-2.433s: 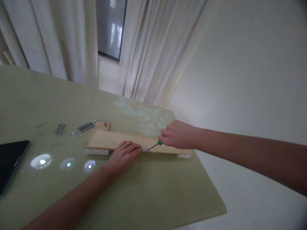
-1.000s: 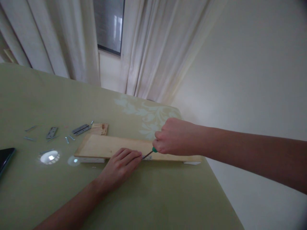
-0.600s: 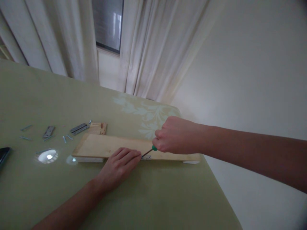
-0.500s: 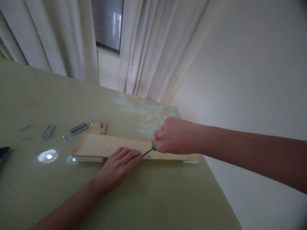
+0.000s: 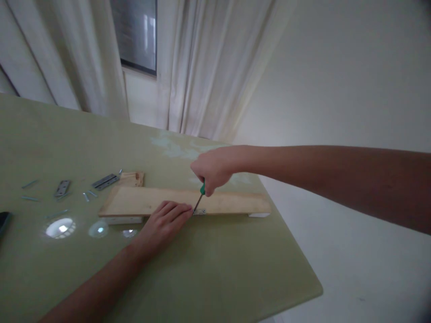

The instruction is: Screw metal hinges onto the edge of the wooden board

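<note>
A long pale wooden board (image 5: 148, 200) lies across the green table (image 5: 202, 273), raised on small white blocks. My left hand (image 5: 164, 220) rests flat on the board's near edge, fingers together and stretched toward a small metal hinge (image 5: 200, 211). My right hand (image 5: 211, 169) is closed around a green-handled screwdriver (image 5: 200, 196), held steeply with its tip down at the hinge beside my left fingertips.
A small wood block (image 5: 132, 179), loose metal hinges (image 5: 105, 181) (image 5: 62, 187) and several screws (image 5: 88, 195) lie left of the board. A dark tablet corner (image 5: 3, 220) shows at the left edge. The table ends close on the right; curtains (image 5: 202, 67) hang behind.
My right hand has risen and shifted left, tilting the screwdriver from a low slant to nearly upright. The left hand stays on the board. The view has swung slightly.
</note>
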Demonstrator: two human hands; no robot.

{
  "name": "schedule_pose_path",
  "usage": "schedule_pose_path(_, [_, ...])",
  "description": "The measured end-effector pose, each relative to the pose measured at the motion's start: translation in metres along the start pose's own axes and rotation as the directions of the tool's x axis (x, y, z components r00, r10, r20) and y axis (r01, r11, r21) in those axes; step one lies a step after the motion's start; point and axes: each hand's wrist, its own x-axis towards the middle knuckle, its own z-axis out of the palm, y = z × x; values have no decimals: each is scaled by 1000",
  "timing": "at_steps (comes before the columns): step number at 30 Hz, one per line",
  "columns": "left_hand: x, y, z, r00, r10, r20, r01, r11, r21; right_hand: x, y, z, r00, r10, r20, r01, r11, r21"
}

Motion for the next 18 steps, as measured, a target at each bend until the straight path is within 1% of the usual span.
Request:
schedule_pose_path(2, [0, -1, 1, 1000, 6, 1, -6, 1000, 9, 2, -3, -3, 998, 18, 52, -20, 999, 41])
schedule_pose_path(3, [-1, -2, 2, 1000, 8, -4, -8, 1000, 17, 1, -6, -3, 998, 30, 53, -32, 998, 46])
schedule_pose_path(5, [-1, -3, 4, 1000, 16, -12, -15, 999, 37, -5, -15, 3, 1000, 24, -19, -24, 1000, 2])
schedule_pose_path(6, [-1, -3, 4, 1000, 20, -13, -20, 999, 47, -11, -19, 8, 997, -4, -77, 1, 999, -45])
schedule_pose_path(7, [-2, -3, 5, 1000, 22, -10, -22, 998, 56, -18, -23, 14, 984, -79, -158, 57, 989, -137])
schedule_pose_path(8, [-2, -3, 6, 1000, 24, -7, -23, 998, 62, -26, -24, 22, 960, -180, -216, 126, 961, -246])
schedule_pose_path(9, [-2, -4, 6, 1000, 24, -4, -23, 998, 65, -34, -23, 31, 935, -257, -243, 169, 929, -330])
schedule_pose_path(11, [-2, -4, 6, 1000, 23, -4, -23, 997, 67, -54, -15, 52, 897, -348, -274, 205, 874, -440])
schedule_pose_path(12, [-1, -4, 6, 1000, 22, -3, -22, 997, 68, -64, -8, 66, 892, -328, -312, 158, 871, -465])
schedule_pose_path(13, [-1, -4, 6, 1000, 27, -5, -26, 997, 68, -74, -1, 82, 896, -243, -371, 61, 896, -440])
schedule_pose_path(14, [0, -4, 5, 999, 31, -5, -31, 997, 68, -84, 3, 101, 889, -115, -444, -58, 933, -356])
schedule_pose_path(15, [1, -4, 4, 999, 32, 0, -32, 997, 69, -94, 5, 124, 855, 57, -516, -191, 958, -211])
schedule_pose_path(16, [1, -3, 3, 1000, 30, 5, -31, 997, 70, -103, 2, 150, 800, 230, -554, -295, 955, -29])
schedule_pose_path(17, [2, -2, 1, 1000, 26, 16, -27, 997, 72, -111, -6, 179, 743, 361, -563, -332, 930, 158])
schedule_pose_path(18, [2, -1, 1, 999, 23, 26, -25, 997, 78, -117, -20, 211, 669, 485, -563, -342, 874, 346])
